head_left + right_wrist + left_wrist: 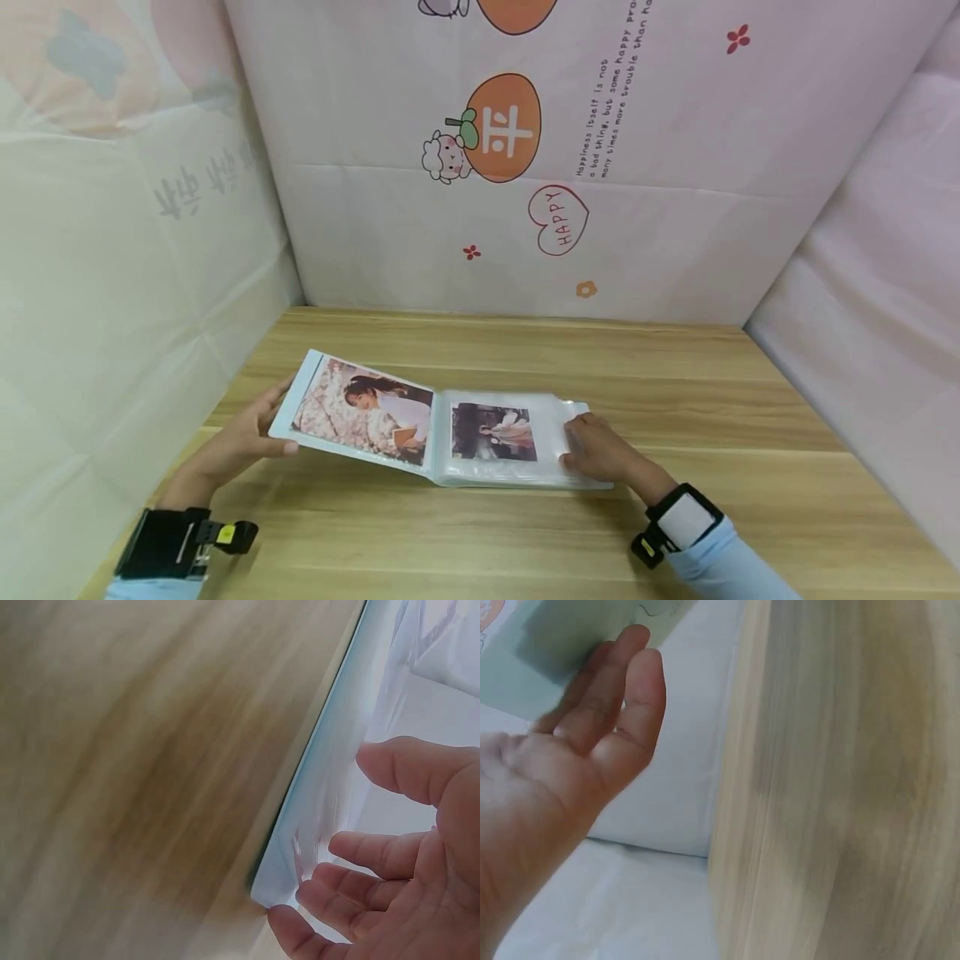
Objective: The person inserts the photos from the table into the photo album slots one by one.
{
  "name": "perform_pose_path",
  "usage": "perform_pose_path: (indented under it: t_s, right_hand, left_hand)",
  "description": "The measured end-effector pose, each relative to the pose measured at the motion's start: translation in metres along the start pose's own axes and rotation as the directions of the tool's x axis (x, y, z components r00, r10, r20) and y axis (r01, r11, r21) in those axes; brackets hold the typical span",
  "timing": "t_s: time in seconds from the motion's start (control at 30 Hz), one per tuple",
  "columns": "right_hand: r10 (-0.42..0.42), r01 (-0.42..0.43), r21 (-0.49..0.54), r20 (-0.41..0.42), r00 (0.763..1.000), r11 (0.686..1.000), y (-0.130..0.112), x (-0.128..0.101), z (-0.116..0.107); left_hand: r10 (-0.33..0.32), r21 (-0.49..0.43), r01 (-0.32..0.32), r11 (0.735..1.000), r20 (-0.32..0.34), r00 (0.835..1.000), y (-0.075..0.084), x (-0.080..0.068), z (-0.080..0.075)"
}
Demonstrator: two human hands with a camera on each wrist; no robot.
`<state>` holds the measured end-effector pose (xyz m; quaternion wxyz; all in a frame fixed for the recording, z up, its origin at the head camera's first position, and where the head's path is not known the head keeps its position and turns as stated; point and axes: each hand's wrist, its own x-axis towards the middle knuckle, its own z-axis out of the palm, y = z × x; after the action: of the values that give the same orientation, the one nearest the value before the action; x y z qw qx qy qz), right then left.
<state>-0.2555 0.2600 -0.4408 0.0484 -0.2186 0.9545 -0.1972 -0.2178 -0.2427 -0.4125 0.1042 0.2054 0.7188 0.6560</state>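
A photo album [487,477] lies spread on the wooden table, its left cover tilted up. A large photo of a person amid pink blossoms [322,400] fills the left side. A smaller dark photo [493,432] sits in a clear sleeve on the right. My left hand [243,437] supports the raised cover at its outer edge. In the left wrist view, nearly straight fingers [641,690] touch the cover's pale green outside [517,682]. My right hand [603,448] grips the right end of the pages with curled fingers and thumb. Some fingertips are hidden in the head view.
The wooden table [450,542] spreads around the album. White printed sheeting [375,242] stands behind it, with further sheeting on the left [135,292] and right [885,275]. Each wrist wears a strapped camera, such as the left one [236,536].
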Motion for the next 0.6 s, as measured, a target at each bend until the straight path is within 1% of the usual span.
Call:
perform_pose_path:
  t_s: [0.07, 0.23, 0.37, 0.5, 0.6]
  right_hand:
    - [0.003, -0.003, 0.001, 0.002, 1.0, 1.0, 0.0, -0.001, 0.0]
    - [0.005, -0.005, 0.0, 0.001, 1.0, 1.0, -0.001, -0.002, 0.001]
    - [-0.01, 0.01, 0.014, -0.006, 1.0, 1.0, -0.003, -0.003, 0.0]
    - [-0.014, 0.014, 0.046, 0.003, 1.0, 0.999, -0.002, -0.006, -0.004]
    - [-0.004, 0.002, 0.067, 0.021, 1.0, 0.998, 0.002, -0.011, -0.007]
  left_hand:
    - [0.02, 0.002, -0.02, 1.0, 0.015, 1.0, 0.0, -0.002, 0.001]
    - [0.006, 0.031, -0.005, 1.0, -0.02, 1.0, -0.001, -0.003, 0.003]
    - [0.041, 0.048, -0.039, 0.998, -0.049, 0.998, 0.0, -0.002, 0.007]
    - [0.081, 0.074, -0.073, 0.995, -0.098, 0.992, 0.001, 0.003, 0.014]
    - [0.085, 0.098, -0.07, 0.993, -0.149, 0.985, 0.002, 0.007, 0.019]
